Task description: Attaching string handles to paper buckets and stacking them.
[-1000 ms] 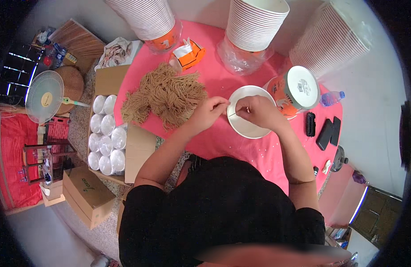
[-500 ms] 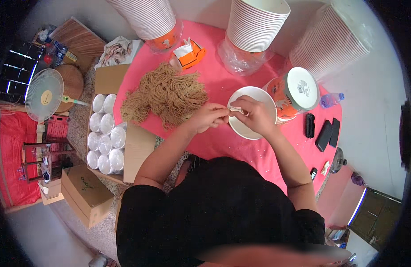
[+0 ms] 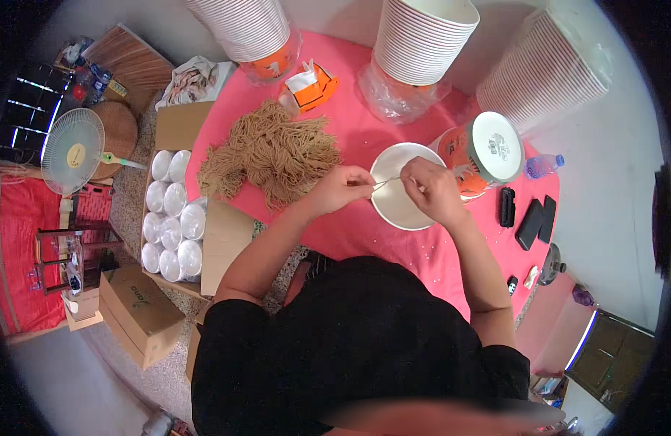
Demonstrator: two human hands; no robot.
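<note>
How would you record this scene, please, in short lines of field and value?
Left hand: pinches a thin strand
Right hand: pinches the same strand, over the white bucket
White bucket: mouth up, on pink cloth
Left side: heap of tan strands
Right side: upside-down orange bucket, plastic bottle
Far side: three bucket stacks

The bucket (image 3: 399, 207) looks smooth (papery), the strands (image 3: 284, 156) rough.

From here I see open pink cloth (image 3: 357, 236) between the forearms (image 3: 266, 247), this side of the tub (image 3: 406, 209), and another lane between the yarn (image 3: 277, 156) and the middle stack (image 3: 422, 43). An upturned bucket (image 3: 484, 151) blocks the tub's right; three tall stacks (image 3: 542, 69) line the far edge.
</note>
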